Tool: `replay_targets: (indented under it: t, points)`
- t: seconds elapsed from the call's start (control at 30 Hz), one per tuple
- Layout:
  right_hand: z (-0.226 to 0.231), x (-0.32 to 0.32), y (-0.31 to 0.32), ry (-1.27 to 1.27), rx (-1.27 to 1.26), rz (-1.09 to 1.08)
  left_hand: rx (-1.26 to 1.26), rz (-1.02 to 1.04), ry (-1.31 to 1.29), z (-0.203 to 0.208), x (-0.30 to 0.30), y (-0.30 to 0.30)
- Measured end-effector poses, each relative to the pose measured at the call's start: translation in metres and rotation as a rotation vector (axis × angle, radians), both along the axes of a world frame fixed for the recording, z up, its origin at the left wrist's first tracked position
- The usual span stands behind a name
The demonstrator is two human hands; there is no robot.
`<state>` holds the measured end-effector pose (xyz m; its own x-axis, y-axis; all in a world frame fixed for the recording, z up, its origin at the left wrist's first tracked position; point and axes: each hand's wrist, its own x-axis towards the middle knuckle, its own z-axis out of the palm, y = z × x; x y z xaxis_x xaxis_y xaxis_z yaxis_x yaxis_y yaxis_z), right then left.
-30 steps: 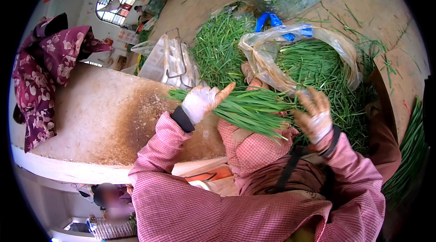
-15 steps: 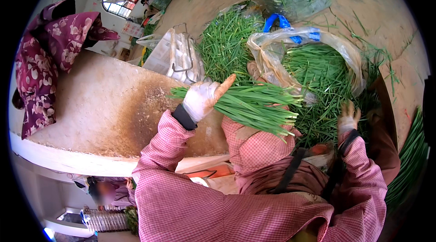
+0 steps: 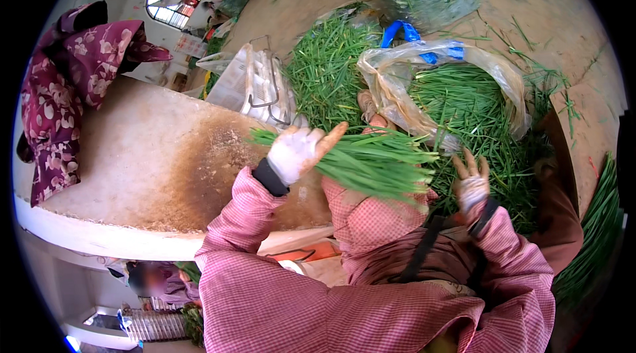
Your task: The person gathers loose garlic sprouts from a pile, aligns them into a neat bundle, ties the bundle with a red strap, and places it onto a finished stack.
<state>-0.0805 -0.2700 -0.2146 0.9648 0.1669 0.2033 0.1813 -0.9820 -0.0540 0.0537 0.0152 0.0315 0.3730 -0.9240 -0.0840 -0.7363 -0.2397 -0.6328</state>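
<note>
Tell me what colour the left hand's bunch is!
The bunch is green; the head view shows it best.

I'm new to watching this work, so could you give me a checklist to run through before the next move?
1. Left hand gripping the green bundle: ok, wrapped around it toward its left end.
2. Right hand free: ok, fingers spread, holding nothing visible.
3. Bundle's right-hand ends level: cannot tell, blurred.
4. Clear plastic bag open at the mouth: ok.
5. Floor free of loose stalks: not ok, some lie scattered.
</note>
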Motion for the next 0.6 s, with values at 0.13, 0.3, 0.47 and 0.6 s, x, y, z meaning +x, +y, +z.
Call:
replay_targets:
  t: [0.13,0.3,0.47,0.6]
  points:
    - [0.015,-0.017,-0.047,0.518,0.208,-0.235,-0.061,-0.114,-0.070,-0.008,0.001,0.013]
    - [0.103,0.040,0.012,-0.180,0.756,0.133,-0.048,-0.109,0.044,-0.013,-0.010,-0.003]
    - [-0.008,0.073,0.016,0.106,1.115,0.243,-0.127,0.071,0.224,-0.009,-0.009,-0.006]
    - [-0.082,0.028,-0.062,0.459,0.293,-0.309,-0.361,0.159,0.502,-0.010,-0.004,0.020]
